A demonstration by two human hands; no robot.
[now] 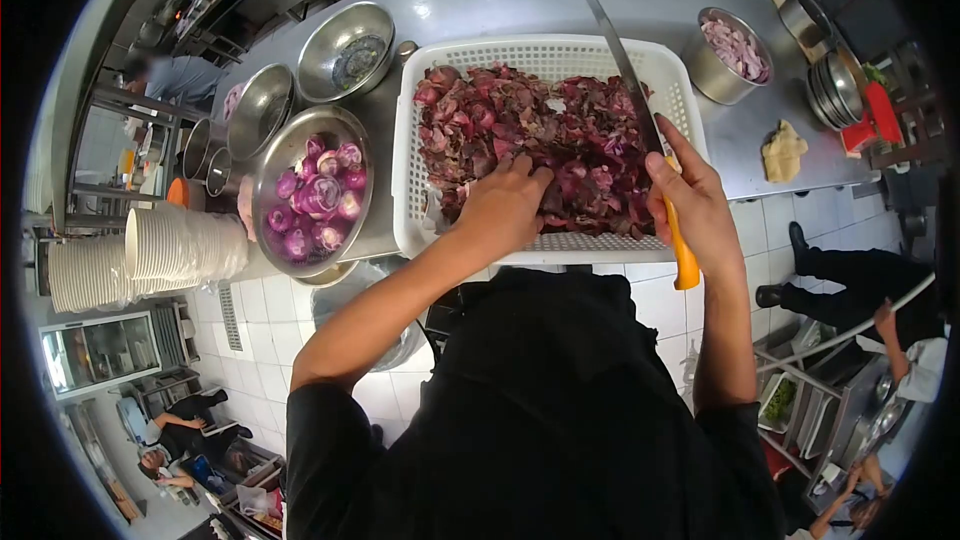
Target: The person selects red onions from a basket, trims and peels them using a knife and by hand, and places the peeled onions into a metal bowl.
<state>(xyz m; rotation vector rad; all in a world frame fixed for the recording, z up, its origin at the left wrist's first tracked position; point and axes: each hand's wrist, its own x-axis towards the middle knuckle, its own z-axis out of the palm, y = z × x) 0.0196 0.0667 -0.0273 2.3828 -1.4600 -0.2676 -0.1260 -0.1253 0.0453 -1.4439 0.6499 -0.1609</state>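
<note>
While the right hand [702, 205] clasps one knife [627, 70], the left hand [503, 205], half curled, touches onion skins [575, 115] in one basket [560, 244]; its hold I cannot tell.

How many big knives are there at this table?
1: the yellow-handled knife in the right hand, its blade crossing over the white basket. Others may be hidden under the onion skins.
</note>
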